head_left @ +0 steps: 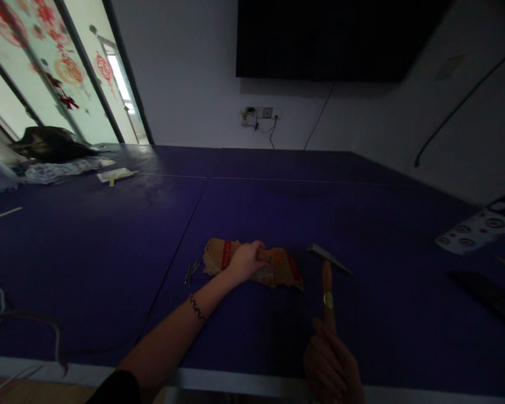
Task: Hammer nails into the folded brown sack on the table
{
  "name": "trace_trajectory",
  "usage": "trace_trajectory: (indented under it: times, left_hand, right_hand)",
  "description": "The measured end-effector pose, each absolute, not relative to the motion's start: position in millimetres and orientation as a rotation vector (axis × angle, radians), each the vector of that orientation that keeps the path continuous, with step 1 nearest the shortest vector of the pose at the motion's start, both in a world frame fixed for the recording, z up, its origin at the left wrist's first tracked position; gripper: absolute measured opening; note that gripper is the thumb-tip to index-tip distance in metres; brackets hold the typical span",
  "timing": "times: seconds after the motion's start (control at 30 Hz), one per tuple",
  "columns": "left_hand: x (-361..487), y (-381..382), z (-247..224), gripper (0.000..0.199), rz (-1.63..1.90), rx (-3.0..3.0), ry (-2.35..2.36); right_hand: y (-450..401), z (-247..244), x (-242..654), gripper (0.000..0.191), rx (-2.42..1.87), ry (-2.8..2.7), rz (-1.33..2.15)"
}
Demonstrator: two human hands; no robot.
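Note:
My left hand (247, 261) rests on a strip of brown printed cardboard (284, 269) with red bands, which lies on the purple tabletop. Its thumb and fingers are pinched together; a tiny dark thing shows by the fingertips, too small to name. Just left of the cardboard lie several thin metal nails (192, 272). At the lower right, my right hand (330, 365) is closed around the wooden handle of a hammer (327, 280). The hammer's metal head is raised to the right of the cardboard, apart from it.
The purple tabletop (109, 269) has a seam left of the cardboard. A white panel with round fittings (471, 233) and a dark flat object (488, 297) lie at right. Cables (29, 317) lie at front left. A black bag (53, 143) and a small white tray (115, 175) sit far left.

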State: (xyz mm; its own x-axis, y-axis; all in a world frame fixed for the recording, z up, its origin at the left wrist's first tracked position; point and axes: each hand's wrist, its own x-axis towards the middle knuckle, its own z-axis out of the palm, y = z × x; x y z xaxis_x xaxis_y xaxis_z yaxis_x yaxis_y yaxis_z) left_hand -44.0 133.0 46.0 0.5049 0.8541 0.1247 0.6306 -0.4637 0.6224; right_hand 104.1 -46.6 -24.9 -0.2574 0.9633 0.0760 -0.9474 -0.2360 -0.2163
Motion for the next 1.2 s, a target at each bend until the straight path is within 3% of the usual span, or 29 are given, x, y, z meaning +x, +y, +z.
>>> trace_trajectory:
  times: [0.17, 0.33, 0.5, 0.7, 0.9, 1.07, 1.2]
  left_hand:
    - [-96, 124, 76, 0.007, 0.652, 2.209, 1.364]
    - [-169, 105, 75, 0.009, 0.537, 1.993, 1.827]
    - [-205, 83, 56, 0.015, 0.460, 1.799, 1.907]
    - [-191, 63, 46, 0.023, 0.389, 1.828, 2.033]
    - [-173, 62, 47, 0.019, 0.193, 1.897, 2.245]
    - [-175, 62, 47, 0.021, 0.148, 1.922, 2.244]
    - [-177, 62, 48, 0.024, 0.079, 1.913, 2.275]
  right_hand:
    - [-45, -21, 101, 0.031, 0.040, -0.221, 1.851]
    - [-45, -18, 102, 0.035, 0.044, -0.171, 1.878]
    - [-48, -20, 101, 0.029, -0.052, -0.135, 1.846]
    - [-48, -21, 104, 0.044, -0.160, -0.192, 1.874]
    - [-48, -28, 107, 0.019, -0.177, -0.166, 1.826]
    - [-48, -28, 103, 0.036, -0.055, -0.144, 1.847]
    - [-47, -24, 103, 0.030, -0.024, -0.157, 1.850]
